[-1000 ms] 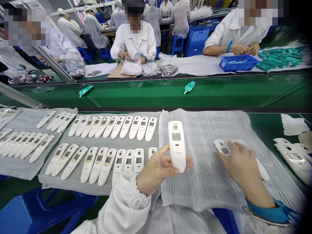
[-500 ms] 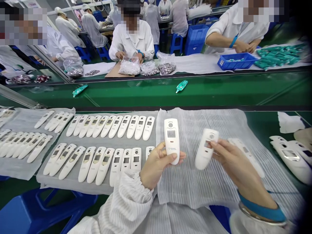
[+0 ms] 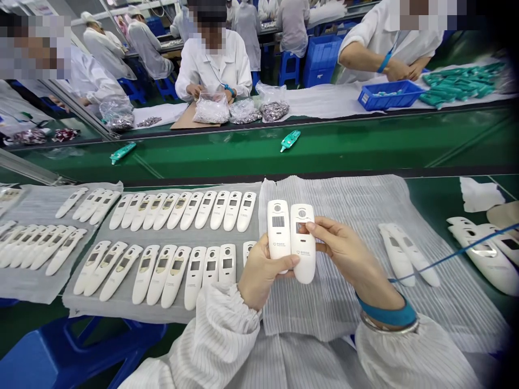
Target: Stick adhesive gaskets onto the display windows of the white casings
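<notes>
Left fingers (image 3: 287, 263) closed on casing (image 3: 278, 236), right fingers (image 3: 320, 230) on second casing (image 3: 305, 265)

White casing (image 3: 305, 265), 1: lifted off mat (image 3: 344, 319) by right hand (image 3: 348, 251), now nearly upright in its fingertips, just beside the unit (image 3: 278, 237) in left hand (image 3: 259, 272). Further casings (image 3: 396, 255), 2: uncovered, right of those fingers. Green pieces (image 3: 290, 141), 2: shifted left, beyond both hands' fingers. Blue cord (image 3: 458, 253): raised, right of fingers.

Two held cases (image 3: 304, 268) are side by side over a mat (image 3: 352, 205), with two more cases (image 3: 396, 254) on its right, rows of cases (image 3: 195, 266) left, and a belt (image 3: 344, 151) behind.
</notes>
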`<control>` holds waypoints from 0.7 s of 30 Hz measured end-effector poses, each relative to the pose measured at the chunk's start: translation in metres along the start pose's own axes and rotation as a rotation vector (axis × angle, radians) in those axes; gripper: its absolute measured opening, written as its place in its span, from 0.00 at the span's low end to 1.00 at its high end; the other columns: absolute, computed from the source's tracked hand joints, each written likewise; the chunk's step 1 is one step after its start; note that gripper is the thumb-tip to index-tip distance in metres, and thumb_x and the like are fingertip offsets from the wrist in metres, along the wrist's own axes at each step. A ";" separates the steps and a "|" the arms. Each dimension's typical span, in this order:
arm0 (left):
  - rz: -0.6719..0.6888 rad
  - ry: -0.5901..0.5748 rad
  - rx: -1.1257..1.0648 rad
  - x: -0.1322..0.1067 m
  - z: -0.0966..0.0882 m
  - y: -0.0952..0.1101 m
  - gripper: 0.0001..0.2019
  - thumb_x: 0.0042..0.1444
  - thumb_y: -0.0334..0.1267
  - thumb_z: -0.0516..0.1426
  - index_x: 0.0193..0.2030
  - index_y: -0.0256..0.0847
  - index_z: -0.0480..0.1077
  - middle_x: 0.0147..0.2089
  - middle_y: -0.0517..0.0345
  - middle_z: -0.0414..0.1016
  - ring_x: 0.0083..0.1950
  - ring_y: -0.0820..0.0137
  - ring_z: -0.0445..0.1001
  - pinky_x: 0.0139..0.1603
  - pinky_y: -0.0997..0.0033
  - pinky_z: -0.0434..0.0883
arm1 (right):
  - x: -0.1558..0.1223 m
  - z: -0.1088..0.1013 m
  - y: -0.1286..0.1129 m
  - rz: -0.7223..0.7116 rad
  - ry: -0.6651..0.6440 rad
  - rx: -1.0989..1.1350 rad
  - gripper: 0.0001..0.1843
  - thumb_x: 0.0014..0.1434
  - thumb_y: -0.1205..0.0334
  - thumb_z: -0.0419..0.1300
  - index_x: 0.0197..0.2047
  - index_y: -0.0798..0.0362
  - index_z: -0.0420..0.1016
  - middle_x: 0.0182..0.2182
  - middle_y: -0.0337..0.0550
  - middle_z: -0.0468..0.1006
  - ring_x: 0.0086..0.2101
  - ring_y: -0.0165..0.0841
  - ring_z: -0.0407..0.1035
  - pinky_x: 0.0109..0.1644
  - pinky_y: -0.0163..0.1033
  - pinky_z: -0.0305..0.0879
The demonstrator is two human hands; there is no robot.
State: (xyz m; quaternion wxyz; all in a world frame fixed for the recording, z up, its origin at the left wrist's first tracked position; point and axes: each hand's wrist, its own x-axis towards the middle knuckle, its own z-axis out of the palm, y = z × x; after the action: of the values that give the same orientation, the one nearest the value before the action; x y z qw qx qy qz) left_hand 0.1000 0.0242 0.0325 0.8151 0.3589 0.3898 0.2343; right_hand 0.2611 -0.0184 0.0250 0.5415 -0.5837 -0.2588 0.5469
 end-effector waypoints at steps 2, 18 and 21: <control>0.008 -0.009 0.011 0.005 0.001 0.000 0.24 0.44 0.32 0.66 0.48 0.36 0.64 0.43 0.49 0.75 0.43 0.60 0.75 0.35 0.66 0.75 | 0.005 -0.001 0.000 0.005 -0.024 -0.054 0.17 0.53 0.49 0.64 0.42 0.50 0.75 0.39 0.43 0.78 0.39 0.36 0.72 0.43 0.41 0.70; 0.020 0.150 0.601 0.124 -0.026 0.020 0.17 0.61 0.38 0.54 0.54 0.34 0.63 0.45 0.47 0.73 0.43 0.65 0.75 0.45 0.59 0.74 | 0.140 -0.024 0.025 -0.083 0.158 -0.645 0.11 0.62 0.58 0.57 0.44 0.58 0.70 0.36 0.41 0.74 0.33 0.30 0.71 0.37 0.40 0.71; 0.130 0.192 0.858 0.110 -0.032 0.025 0.19 0.57 0.34 0.55 0.56 0.33 0.62 0.50 0.42 0.70 0.51 0.58 0.72 0.53 0.52 0.69 | 0.135 -0.030 0.023 -0.192 0.241 -0.818 0.12 0.60 0.59 0.59 0.45 0.57 0.70 0.39 0.43 0.75 0.38 0.33 0.71 0.44 0.44 0.68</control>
State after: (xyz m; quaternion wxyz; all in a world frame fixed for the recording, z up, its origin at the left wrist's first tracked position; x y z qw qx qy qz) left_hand 0.1361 0.1254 -0.0140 0.5360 0.6650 0.5024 0.1344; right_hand 0.3183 0.0856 -0.0505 0.3402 -0.7833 -0.4421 0.2743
